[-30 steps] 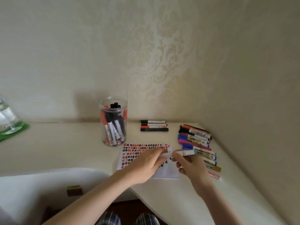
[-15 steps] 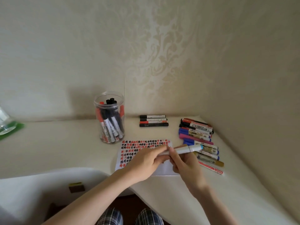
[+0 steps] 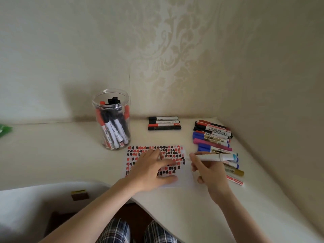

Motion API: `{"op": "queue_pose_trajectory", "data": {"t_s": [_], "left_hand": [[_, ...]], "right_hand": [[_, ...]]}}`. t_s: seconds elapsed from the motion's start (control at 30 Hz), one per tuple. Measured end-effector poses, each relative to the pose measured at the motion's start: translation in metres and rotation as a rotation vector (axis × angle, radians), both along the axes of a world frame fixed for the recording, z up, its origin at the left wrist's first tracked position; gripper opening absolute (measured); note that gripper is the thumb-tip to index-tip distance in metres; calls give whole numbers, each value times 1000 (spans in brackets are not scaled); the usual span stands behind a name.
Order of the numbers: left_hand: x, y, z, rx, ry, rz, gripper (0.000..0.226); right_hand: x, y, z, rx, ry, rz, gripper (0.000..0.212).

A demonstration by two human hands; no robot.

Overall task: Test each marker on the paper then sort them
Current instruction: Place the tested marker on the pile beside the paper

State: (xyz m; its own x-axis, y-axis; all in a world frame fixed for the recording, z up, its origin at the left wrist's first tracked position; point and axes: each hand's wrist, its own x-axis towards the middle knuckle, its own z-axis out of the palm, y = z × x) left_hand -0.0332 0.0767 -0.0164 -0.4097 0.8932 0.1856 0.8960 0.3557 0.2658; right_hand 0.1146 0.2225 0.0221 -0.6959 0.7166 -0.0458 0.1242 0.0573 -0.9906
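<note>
A white paper (image 3: 184,179) covered with rows of red and black marks lies on the cream table (image 3: 52,155). My left hand (image 3: 152,169) rests flat on the paper with fingers spread. My right hand (image 3: 208,171) grips a white marker (image 3: 215,157) with a light blue cap end, held level at the paper's right edge, its tip pointing left. A row of mixed coloured markers (image 3: 213,139) lies to the right. Three black and red markers (image 3: 164,123) lie at the back. A clear jar (image 3: 112,120) holds several red and black markers.
Walls close in behind and on the right, meeting in a corner. A green item (image 3: 4,130) sits at the far left edge. A small brown and yellow block (image 3: 79,195) lies on a lower white surface at the front left.
My left hand let go of the marker's tip end and came down flat on the paper. My right hand keeps the white marker, now pointing left over the paper's edge.
</note>
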Motion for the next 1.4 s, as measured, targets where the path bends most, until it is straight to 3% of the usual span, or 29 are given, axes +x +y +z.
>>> {"op": "queue_pose_trajectory", "data": {"t_s": [0.13, 0.3, 1.4], "left_hand": [[-1, 0, -4, 44, 6, 6, 60], [0, 0, -4, 53, 11, 9, 58], [0, 0, -7, 94, 33, 3, 57]], "right_hand": [[-4, -6, -22, 245, -14, -72, 5], [-6, -6, -26, 345, -168, -59, 21], [-5, -12, -25, 372, -99, 13, 20]]}}
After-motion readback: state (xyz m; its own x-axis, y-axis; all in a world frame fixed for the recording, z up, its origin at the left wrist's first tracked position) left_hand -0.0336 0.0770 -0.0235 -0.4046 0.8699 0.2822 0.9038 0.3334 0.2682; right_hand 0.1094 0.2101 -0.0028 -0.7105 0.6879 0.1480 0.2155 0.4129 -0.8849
